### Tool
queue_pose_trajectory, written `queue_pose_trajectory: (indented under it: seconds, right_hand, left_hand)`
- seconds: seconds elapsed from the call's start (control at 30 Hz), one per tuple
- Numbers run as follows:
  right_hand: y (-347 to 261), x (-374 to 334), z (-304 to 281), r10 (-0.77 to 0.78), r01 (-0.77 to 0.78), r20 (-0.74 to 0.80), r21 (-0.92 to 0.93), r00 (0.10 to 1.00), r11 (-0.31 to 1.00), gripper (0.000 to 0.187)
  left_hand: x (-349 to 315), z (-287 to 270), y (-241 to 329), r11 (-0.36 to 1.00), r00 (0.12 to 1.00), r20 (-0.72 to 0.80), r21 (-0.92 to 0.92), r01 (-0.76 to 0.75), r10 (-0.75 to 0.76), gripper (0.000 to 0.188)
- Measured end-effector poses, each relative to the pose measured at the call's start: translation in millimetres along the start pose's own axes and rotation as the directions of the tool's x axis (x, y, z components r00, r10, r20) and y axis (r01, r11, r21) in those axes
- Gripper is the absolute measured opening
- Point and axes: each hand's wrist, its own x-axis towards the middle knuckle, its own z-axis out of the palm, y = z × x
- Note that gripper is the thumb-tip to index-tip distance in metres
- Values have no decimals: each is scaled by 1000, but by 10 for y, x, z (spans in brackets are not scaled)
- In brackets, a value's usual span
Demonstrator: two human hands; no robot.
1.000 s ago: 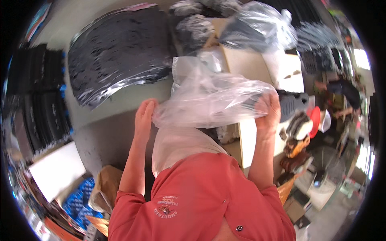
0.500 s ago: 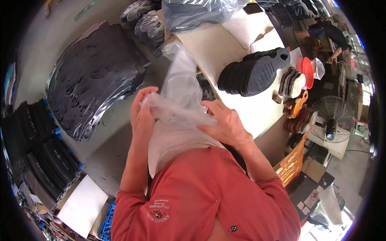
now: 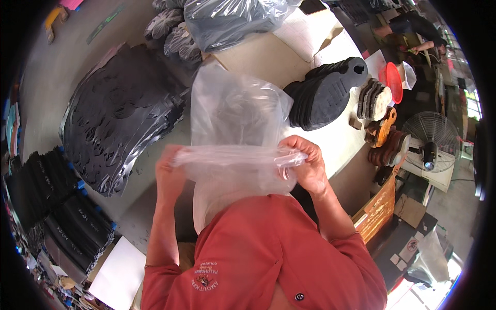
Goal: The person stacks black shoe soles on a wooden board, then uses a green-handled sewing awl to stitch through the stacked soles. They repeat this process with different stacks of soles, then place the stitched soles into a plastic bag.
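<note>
A clear plastic bag (image 3: 232,111) hangs in front of me, spread wide, with its bunched rim drawn across between my two hands. At the rim's left end, my left hand (image 3: 171,164) is closed on the plastic, its fingers slightly blurred. The right end is pinched by my right hand (image 3: 307,164), thumb and fingers pressed together. Beyond the bag, a row of black shoe soles (image 3: 326,95) leans together on the white table (image 3: 330,139), close to the bag's right edge.
A stack of dark sheets (image 3: 121,113) lies on the left. Filled plastic bags (image 3: 232,23) sit on the table's far end. To the right stand brown shoe soles (image 3: 387,150), a red bowl (image 3: 393,82) and a fan (image 3: 429,155). Another person (image 3: 418,31) works at the far right.
My hands have moved apart, stretching the bag's rim straight between them. The bag, narrow and crumpled before, is now spread wide. The view has shifted slightly.
</note>
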Motion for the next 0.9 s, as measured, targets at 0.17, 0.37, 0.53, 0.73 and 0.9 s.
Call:
queue_pose_trajectory:
  seconds: [0.17,0.37,0.53,0.73,0.9]
  right_hand:
    - [-291,-158,-15,167,-47,212,-476,963,878,43]
    - [-314,-181,-152,-14,91,96,-872,995,481,46]
    - [-254,-354,-324,-356,109,-75,-877,931,468,44]
    - [74,-664,-201,-38,-3,-257,-157,966,988,34]
    - [60,-792,-251,358,-376,-192,-65,914,924,34]
  left_hand:
    - [72,107,4,731,996,-91,-681,-44,-25,13]
    - [62,-164,44,778,894,449,-556,290,-13,20]
    - [-57,-231,26,979,716,688,-43,200,-116,42]
    - [-22,-39,-155,937,724,637,-7,348,-265,31]
    - [21,216,-336,702,895,409,-585,406,-177,23]
